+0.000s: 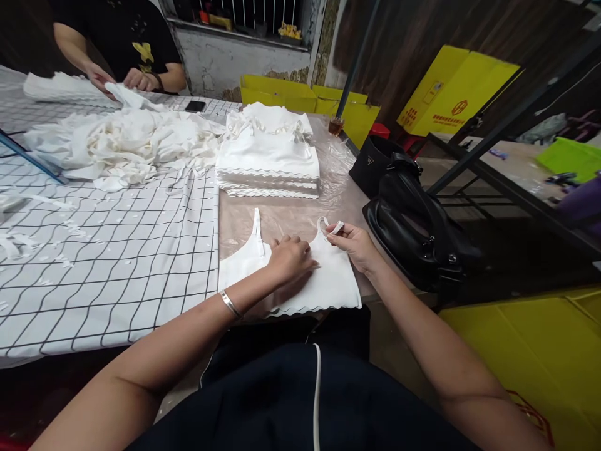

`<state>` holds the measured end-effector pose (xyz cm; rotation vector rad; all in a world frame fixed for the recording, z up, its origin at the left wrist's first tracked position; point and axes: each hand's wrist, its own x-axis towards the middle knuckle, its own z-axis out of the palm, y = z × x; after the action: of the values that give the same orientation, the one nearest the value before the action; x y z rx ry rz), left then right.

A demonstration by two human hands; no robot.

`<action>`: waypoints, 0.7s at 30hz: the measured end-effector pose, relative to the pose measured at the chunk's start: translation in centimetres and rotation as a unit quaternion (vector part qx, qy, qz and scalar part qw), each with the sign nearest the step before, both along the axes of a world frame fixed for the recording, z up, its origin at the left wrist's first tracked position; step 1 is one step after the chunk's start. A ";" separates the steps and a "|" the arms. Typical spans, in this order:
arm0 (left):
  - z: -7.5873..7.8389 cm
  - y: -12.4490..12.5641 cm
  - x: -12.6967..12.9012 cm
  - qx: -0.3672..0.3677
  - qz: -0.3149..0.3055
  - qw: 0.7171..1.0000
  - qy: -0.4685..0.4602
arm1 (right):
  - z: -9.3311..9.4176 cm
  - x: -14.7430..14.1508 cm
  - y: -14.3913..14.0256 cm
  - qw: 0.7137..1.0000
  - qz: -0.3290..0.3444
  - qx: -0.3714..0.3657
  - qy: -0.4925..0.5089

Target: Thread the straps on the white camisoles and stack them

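Note:
A white camisole top (328, 279) with thin straps and a wavy hem lies flat at the table's near edge. My right hand (353, 243) pinches its right strap (339, 228) between thumb and fingers, just above the fabric. Resting on the middle of the top is my left hand (292, 258), its fingers bent but apart and partly hidden from me. The other strap (256, 227) lies straight, pointing away from me, to the left of that hand. Beyond both hands sits a stack of folded white tops (267, 160) with wavy hems.
A heap of loose white garments (126, 141) covers the far left of the checked tablecloth (154, 250). Across the table a person's hands (136, 80) handle white cloth beside a phone (195, 106). A black bag (413, 219) stands at the right edge, near yellow boxes (457, 88).

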<state>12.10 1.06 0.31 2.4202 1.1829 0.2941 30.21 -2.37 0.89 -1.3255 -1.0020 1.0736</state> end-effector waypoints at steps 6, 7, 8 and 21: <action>-0.8 -0.4 0.5 -0.048 -0.010 0.999 0.005 | -1.6 0.9 0.2 0.995 0.075 0.023 -0.058; -0.9 -0.3 0.5 -0.061 -0.009 0.998 -0.005 | -1.8 1.0 0.1 0.993 0.091 0.027 -0.075; -0.9 -0.2 0.5 -0.073 -0.006 0.997 -0.017 | -1.9 1.1 0.0 0.989 0.108 0.032 -0.095; -0.8 -0.3 0.4 -0.129 0.014 0.988 -0.078 | -1.8 1.0 -0.9 0.919 0.194 0.127 -0.318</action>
<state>12.50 0.74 -0.46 2.1187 1.1125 0.3113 31.17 -3.31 -0.88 -1.3104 -1.8880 0.7534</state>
